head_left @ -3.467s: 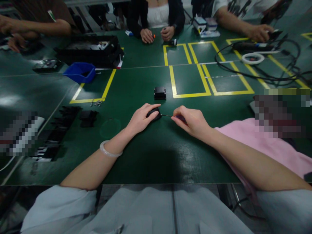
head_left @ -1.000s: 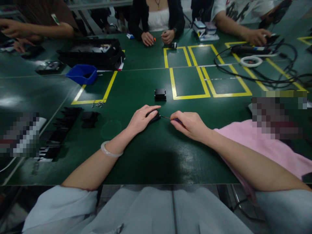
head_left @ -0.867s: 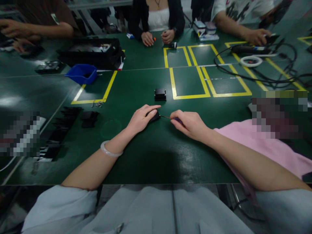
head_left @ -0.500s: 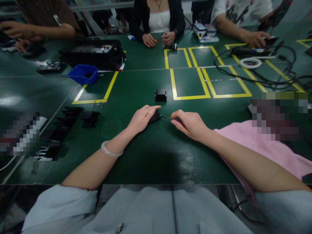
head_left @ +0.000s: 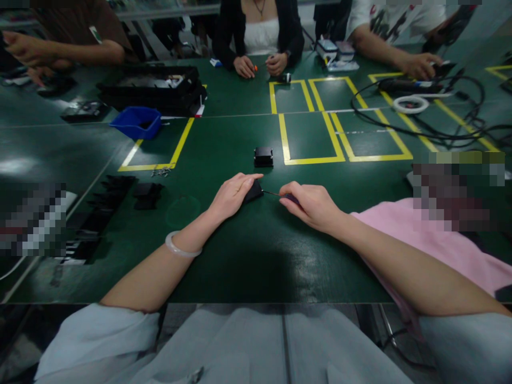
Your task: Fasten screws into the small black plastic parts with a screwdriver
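My left hand (head_left: 231, 196) lies over a small black part (head_left: 255, 190) on the green table (head_left: 240, 250), its fingers curled on top and holding it down. My right hand (head_left: 311, 202) is closed on a thin screwdriver (head_left: 280, 195); the metal shaft points left and its tip meets the black part's right side. A second small black block (head_left: 263, 156) sits a little farther back, untouched.
Black parts (head_left: 116, 194) lie in rows at the left, loose screws (head_left: 160, 171) by a yellow line, a blue bin (head_left: 136, 122) and black tray (head_left: 154, 88) behind. Cables (head_left: 432, 114) cross the right. A pink cloth (head_left: 436, 240) lies under my right arm. Other people's hands work at the far edge.
Both hands stay where they were on the part and screwdriver. The black part under my left fingers has tilted slightly. The view has shifted a little.
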Available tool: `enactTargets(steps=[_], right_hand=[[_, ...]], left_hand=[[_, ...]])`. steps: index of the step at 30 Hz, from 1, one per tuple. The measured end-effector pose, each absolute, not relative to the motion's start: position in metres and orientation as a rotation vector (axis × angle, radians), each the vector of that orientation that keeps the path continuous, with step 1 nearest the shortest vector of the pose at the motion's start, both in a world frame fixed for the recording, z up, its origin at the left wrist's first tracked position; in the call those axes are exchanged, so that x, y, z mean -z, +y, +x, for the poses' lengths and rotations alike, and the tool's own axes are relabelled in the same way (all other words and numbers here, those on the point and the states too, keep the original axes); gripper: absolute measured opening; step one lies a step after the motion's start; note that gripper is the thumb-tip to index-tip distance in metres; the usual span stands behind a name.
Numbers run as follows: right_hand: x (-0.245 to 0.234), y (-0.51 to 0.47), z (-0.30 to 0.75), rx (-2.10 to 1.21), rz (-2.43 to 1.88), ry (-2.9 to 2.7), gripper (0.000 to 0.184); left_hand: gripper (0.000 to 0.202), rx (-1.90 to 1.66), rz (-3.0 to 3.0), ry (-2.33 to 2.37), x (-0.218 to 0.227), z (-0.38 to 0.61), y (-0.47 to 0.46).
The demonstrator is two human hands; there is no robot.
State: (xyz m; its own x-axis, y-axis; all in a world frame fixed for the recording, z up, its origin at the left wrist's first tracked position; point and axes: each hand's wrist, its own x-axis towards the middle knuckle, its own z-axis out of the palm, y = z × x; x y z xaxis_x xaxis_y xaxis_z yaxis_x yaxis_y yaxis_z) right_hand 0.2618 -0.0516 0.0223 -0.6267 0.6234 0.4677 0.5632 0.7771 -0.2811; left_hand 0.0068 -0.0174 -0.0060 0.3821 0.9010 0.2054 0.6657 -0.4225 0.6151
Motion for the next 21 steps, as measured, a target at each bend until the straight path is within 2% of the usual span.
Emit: enactTargets(steps=[10, 21], right_hand=[[-0.0220, -0.0528, 0.2604, -0.109, -0.842, -2.362, 0.011], [-0.0215, -0.0515, 0.2606, -0.189, -0.868, -2.388, 0.010]], left_hand=[[0.056, -0.734, 2.199, 1.352, 0.0048, 0.0075, -0.0170], [0.057, -0.712, 2.198, 1.370, 0.0049, 0.0071, -0.0158]])
